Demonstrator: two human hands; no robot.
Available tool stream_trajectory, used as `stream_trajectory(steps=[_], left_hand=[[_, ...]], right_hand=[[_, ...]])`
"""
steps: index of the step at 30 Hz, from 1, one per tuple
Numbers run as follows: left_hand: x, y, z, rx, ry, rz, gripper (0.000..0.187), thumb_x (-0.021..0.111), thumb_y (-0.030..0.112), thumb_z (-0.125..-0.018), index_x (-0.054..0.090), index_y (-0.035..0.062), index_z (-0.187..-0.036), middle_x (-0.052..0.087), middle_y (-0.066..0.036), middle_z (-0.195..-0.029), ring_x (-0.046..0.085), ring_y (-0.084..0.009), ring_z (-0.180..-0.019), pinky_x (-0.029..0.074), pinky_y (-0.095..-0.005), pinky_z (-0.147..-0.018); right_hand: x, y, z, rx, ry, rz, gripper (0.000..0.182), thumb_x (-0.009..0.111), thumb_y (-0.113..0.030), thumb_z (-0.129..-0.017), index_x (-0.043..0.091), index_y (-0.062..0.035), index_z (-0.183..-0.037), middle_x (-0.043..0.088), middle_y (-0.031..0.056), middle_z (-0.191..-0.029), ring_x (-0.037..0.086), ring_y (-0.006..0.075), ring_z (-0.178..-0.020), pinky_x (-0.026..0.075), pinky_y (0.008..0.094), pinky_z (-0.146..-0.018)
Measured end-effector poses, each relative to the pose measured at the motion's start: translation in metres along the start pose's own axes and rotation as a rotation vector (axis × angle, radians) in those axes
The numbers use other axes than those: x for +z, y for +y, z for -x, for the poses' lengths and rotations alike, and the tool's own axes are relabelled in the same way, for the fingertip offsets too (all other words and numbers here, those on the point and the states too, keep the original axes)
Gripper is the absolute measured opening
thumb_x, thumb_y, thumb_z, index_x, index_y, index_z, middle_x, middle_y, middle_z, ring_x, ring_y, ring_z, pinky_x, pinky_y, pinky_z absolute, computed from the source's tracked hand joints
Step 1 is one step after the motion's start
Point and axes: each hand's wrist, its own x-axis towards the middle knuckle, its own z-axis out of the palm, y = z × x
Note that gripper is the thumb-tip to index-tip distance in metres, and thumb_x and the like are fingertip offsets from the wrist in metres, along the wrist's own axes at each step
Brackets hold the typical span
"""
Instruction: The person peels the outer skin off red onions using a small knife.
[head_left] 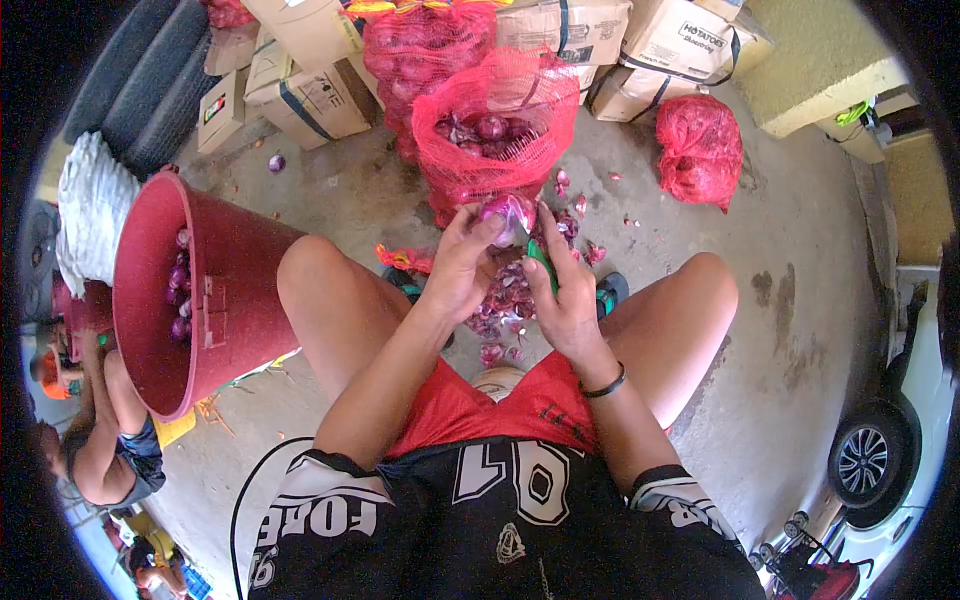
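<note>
My left hand (462,262) is closed around a red onion (508,214) in front of my knees, its thumb pressed on the bulb. In my right hand (568,295) is a knife with a green handle (541,259); its blade lies against the onion, and the right fingertips reach the onion's side. Below both hands, loose onion skins (508,298) are heaped on the floor between my feet. Just beyond them stands an open red mesh sack (455,180) with red onions inside.
On my left is a big red tub (150,340) holding several onions. Another full mesh sack (425,60) and cardboard boxes (310,105) stand ahead. A red bag (700,150) sits at the right. One onion (276,162) lies loose on the floor. Another person (110,440) sits beyond the tub.
</note>
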Motion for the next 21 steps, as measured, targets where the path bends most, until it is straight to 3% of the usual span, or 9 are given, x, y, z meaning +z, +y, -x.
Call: stream_trajectory(steps=[3, 9, 11, 15, 17, 21], left_hand=[[0.001, 0.000, 0.000, -0.012, -0.006, 0.000, 0.038, 0.064, 0.031, -0.091, 0.052, 0.0072, -0.117, 0.062, -0.004, -0.110, 0.059, -0.0168, -0.102, 0.047, -0.0351, -0.091], [-0.006, -0.001, -0.004, -0.047, -0.082, 0.070, 0.037, 0.064, 0.026, -0.091, 0.048, 0.0090, -0.120, 0.060, -0.008, -0.114, 0.061, -0.0214, -0.102, 0.053, -0.0412, -0.087], [-0.006, 0.002, -0.004, -0.065, -0.111, 0.043, 0.039, 0.062, 0.032, -0.091, 0.050, 0.0111, -0.122, 0.061, -0.007, -0.116, 0.061, -0.0220, -0.105, 0.052, -0.0397, -0.089], [-0.006, 0.008, 0.000, -0.075, -0.165, 0.086, 0.040, 0.062, 0.029, -0.091, 0.049, 0.0119, -0.125, 0.060, -0.008, -0.120, 0.060, -0.0248, -0.109, 0.053, -0.0427, -0.089], [-0.007, 0.008, 0.000, -0.058, -0.188, 0.101, 0.042, 0.061, 0.028, -0.091, 0.047, 0.0115, -0.127, 0.058, -0.009, -0.122, 0.059, -0.0258, -0.111, 0.053, -0.0436, -0.089], [-0.013, 0.008, 0.000, -0.107, -0.280, 0.174, 0.049, 0.061, 0.032, -0.090, 0.045, 0.0106, -0.131, 0.055, -0.012, -0.128, 0.058, -0.0289, -0.113, 0.051, -0.0446, -0.094]], right_hand=[[0.005, 0.007, -0.001, -0.123, 0.097, 0.035, 0.055, 0.058, -0.008, -0.090, 0.040, -0.0011, -0.141, 0.063, 0.0241, -0.097, 0.064, 0.0371, -0.086, 0.050, 0.0399, -0.076], [-0.005, 0.004, 0.001, -0.068, 0.071, 0.026, 0.043, 0.058, -0.007, -0.090, 0.052, -0.0027, -0.133, 0.065, 0.0191, -0.097, 0.065, 0.0303, -0.083, 0.051, 0.0351, -0.077], [-0.008, 0.009, 0.004, 0.046, 0.053, -0.103, 0.041, 0.057, -0.009, -0.092, 0.053, -0.0020, -0.132, 0.064, 0.0158, -0.091, 0.062, 0.0239, -0.077, 0.051, 0.0340, -0.073], [-0.015, 0.013, 0.005, 0.296, 0.008, -0.503, 0.039, 0.050, -0.017, -0.099, 0.051, -0.0030, -0.135, 0.066, 0.0080, -0.100, 0.060, 0.0148, -0.080, 0.049, 0.0289, -0.073], [-0.017, 0.018, 0.004, 0.318, 0.008, -0.618, 0.041, 0.048, -0.023, -0.101, 0.048, -0.0047, -0.138, 0.062, 0.0018, -0.104, 0.055, 0.0079, -0.072, 0.045, 0.0201, -0.064], [-0.014, 0.029, -0.002, 0.320, 0.185, -0.652, 0.043, 0.048, -0.025, -0.101, 0.046, -0.0052, -0.139, 0.054, -0.0040, -0.088, 0.041, 0.0017, -0.064, 0.036, 0.0167, -0.052]])
